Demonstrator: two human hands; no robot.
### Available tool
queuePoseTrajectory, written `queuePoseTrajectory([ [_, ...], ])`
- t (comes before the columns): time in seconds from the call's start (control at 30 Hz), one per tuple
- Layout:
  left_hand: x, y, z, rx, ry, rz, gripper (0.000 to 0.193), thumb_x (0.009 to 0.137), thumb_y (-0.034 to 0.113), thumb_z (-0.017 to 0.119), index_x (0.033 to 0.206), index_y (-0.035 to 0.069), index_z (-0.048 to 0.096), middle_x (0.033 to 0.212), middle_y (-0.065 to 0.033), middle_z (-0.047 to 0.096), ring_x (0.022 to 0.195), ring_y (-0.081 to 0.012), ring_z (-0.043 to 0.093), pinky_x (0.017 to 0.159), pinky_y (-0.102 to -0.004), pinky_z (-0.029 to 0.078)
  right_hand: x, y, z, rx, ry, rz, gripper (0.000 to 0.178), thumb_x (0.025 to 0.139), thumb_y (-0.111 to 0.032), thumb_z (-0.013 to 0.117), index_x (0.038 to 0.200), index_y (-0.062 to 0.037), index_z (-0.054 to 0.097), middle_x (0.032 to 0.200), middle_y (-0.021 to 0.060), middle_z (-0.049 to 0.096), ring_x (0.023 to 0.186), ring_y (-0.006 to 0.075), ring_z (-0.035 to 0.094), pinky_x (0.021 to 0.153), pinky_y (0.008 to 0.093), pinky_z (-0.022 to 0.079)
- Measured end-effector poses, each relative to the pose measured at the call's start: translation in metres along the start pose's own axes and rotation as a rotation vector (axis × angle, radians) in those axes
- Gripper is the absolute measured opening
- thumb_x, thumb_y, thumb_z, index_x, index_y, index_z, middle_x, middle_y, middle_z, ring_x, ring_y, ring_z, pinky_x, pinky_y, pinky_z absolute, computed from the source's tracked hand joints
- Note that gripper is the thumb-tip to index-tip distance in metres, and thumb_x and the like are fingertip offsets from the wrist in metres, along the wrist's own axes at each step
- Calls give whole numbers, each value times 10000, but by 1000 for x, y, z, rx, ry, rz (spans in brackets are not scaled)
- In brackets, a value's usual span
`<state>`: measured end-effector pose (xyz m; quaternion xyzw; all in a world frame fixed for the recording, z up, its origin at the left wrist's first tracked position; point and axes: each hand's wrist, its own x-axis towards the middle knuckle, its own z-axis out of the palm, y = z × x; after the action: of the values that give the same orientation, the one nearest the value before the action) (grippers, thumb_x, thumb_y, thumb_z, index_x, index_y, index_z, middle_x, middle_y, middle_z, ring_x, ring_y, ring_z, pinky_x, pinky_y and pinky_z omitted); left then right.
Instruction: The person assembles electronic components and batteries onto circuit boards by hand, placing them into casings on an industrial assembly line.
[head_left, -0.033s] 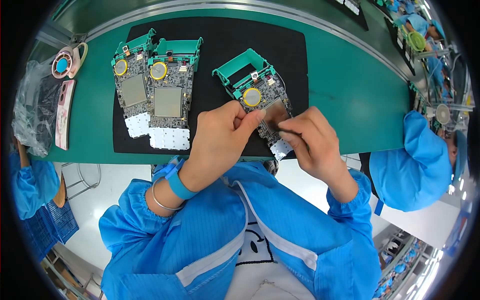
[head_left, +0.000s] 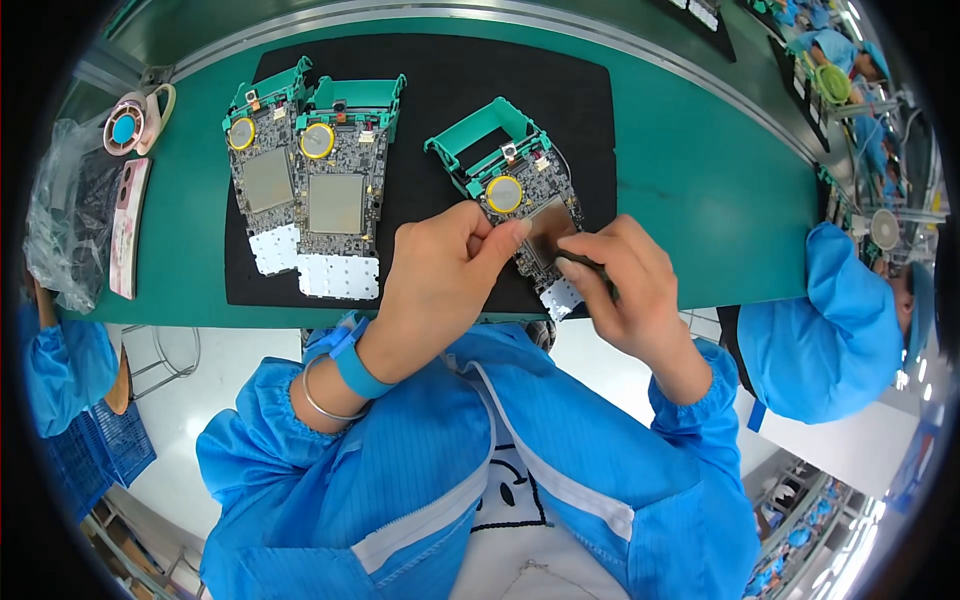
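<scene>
A: From the head view, how do we find the left hand (head_left: 445,258)?
B: We see its back turned up, wrist bent inward, thumb stretched across the left edge of the circuit board (head_left: 549,178), forefinger curled beside it; we read a narrow pinch on that edge.
A: And the right hand (head_left: 636,287)?
B: We see it arched at the board's lower right, knuckles high, thumb and forefinger close together by the metal plate (head_left: 546,228). Something dark shows between them; whether it is gripped, we cannot tell.
A: Where does our board sit?
B: Slanted on the black mat (head_left: 575,85), right of two similar boards (head_left: 337,205).
</scene>
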<state>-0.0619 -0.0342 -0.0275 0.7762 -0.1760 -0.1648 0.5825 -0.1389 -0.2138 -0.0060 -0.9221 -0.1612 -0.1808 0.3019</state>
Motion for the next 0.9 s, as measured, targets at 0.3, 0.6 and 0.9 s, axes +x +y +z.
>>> queuePoseTrajectory([
  [0.3,0,-1,-3,-2,-25,16,316,889,196,638,689,-38,565,540,-109,573,433,-146,528,403,-297,374,11,-7,13,-47,8,30,194,767,-37,708,947,-24,636,824,106,653,611,215,590,550,307,448],
  [0.6,1,-1,-6,-38,-87,-29,349,931,226,574,673,-7,559,517,-65,563,415,-114,508,395,-284,361,-1,-7,27,28,124,146,185,792,-23,696,967,-10,638,875,110,669,716,222,647,611,296,496],
  [0.9,1,6,-8,-12,-75,-25,315,928,217,577,713,-13,593,528,-62,582,424,-104,523,401,-262,371,4,-21,45,-88,284,257,170,802,-39,690,962,-23,635,855,112,662,676,218,617,602,307,473],
])
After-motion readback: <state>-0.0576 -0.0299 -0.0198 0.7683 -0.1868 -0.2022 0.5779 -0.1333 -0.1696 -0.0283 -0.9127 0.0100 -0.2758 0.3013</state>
